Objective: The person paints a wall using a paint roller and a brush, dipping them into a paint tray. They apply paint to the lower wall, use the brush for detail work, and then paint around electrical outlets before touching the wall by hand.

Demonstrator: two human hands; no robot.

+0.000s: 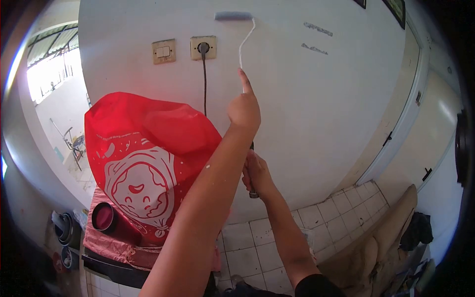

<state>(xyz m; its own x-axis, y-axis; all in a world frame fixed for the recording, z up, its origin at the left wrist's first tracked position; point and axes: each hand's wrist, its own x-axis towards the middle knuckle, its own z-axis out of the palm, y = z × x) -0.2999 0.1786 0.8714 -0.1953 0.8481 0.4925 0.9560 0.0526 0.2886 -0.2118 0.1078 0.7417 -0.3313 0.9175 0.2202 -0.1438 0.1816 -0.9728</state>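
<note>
A paint roller (233, 16) with a pale blue-grey sleeve lies against the white wall (297, 109), its bent white rod running down to my hands. My left hand (244, 108) is closed around the upper part of the roller's handle, index finger stretched up along the rod. Lower down, my right hand (258, 173) wraps the handle's bottom end, whose tip pokes out below the fist. My left forearm crosses in front of a large red bag (198, 123) with a white printed figure.
Left of the roller are a light switch (164, 51) and a socket with a plugged-in cable (205, 84). A dark red tumbler (115, 222) stands by the bag on a cloth-covered table (99, 240). Two scraped patches (316, 29) mark the wall. A brown sofa (371, 247) sits lower right.
</note>
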